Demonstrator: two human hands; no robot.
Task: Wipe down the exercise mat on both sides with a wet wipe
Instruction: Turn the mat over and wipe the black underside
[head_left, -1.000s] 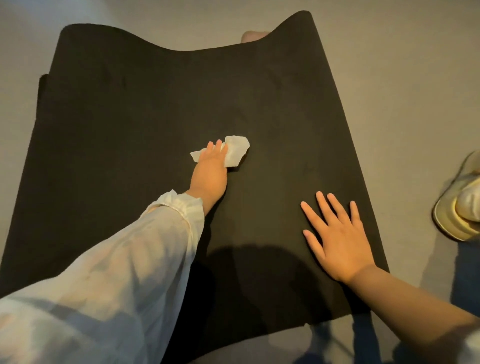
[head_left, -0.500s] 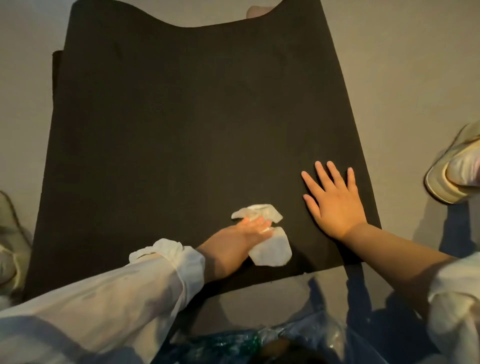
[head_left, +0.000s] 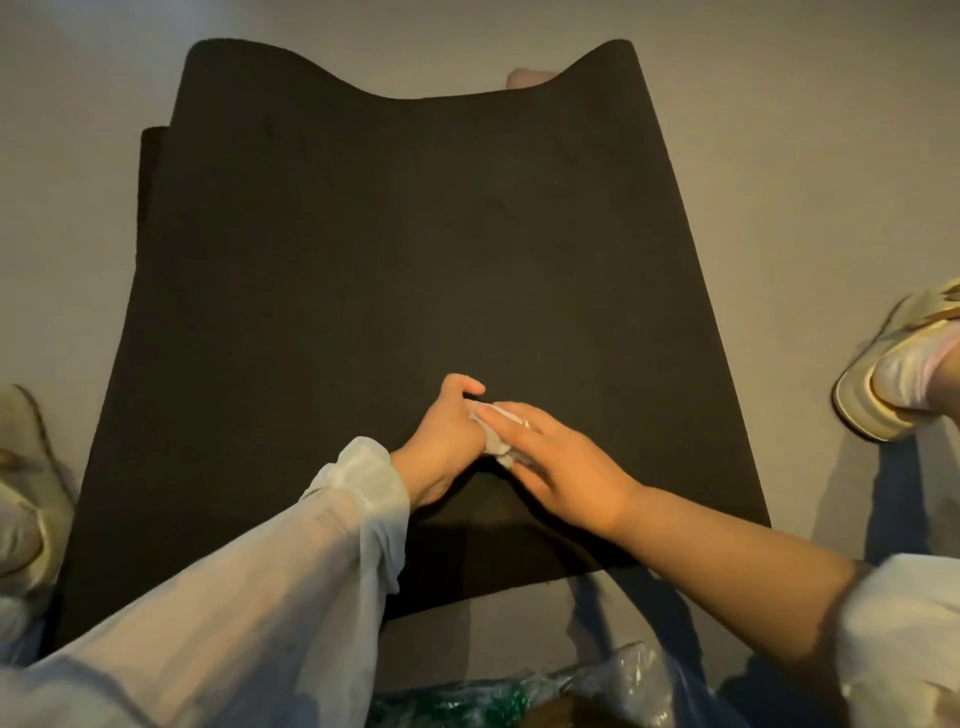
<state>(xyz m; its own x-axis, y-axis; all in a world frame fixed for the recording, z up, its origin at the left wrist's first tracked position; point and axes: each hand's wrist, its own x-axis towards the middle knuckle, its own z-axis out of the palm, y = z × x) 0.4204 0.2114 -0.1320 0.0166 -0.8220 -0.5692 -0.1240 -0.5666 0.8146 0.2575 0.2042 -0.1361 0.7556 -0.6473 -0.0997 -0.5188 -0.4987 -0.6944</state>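
Observation:
The black exercise mat (head_left: 405, 260) lies spread on the grey floor, its far edge wavy and curled up. My two hands meet over its near middle. My left hand (head_left: 447, 436), in a white sheer sleeve, holds the crumpled white wet wipe (head_left: 496, 436) with curled fingers. From the right, my right hand (head_left: 566, 467) reaches in and takes hold of the same wipe between its fingers. Most of the wipe is hidden between the hands.
A pale shoe (head_left: 26, 493) sits at the mat's left edge and another (head_left: 893, 374) on the floor to the right. A clear plastic bag (head_left: 571, 691) lies just below the mat's near edge. A pinkish object (head_left: 524, 78) peeks over the far edge.
My left hand drew the wipe from mid-mat back toward me, then lifted slightly. My right hand left its flat rest on the mat and moved left onto the wipe.

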